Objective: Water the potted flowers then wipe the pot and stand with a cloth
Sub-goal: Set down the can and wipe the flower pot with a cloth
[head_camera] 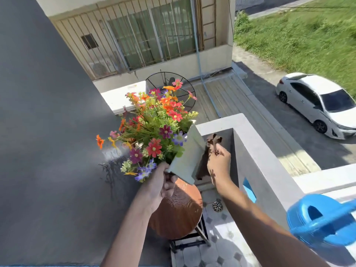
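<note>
1. Left hand (163, 185) grips the near rim of the pale green pot (185, 153) and holds it tilted above the round wooden stand (179, 212).
2. Right hand (218, 160) holds a brown cloth (209, 149) pressed against the pot's side.
3. Colourful flowers (154, 130) lean toward the grey wall (48, 122).
4. Blue watering can (321, 220) sits on the white ledge (260, 151) at right, well apart from the pot.

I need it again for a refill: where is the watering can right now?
In the head view, the blue watering can sits at the lower right edge, on the white balcony wall, right of the right hand.
</note>
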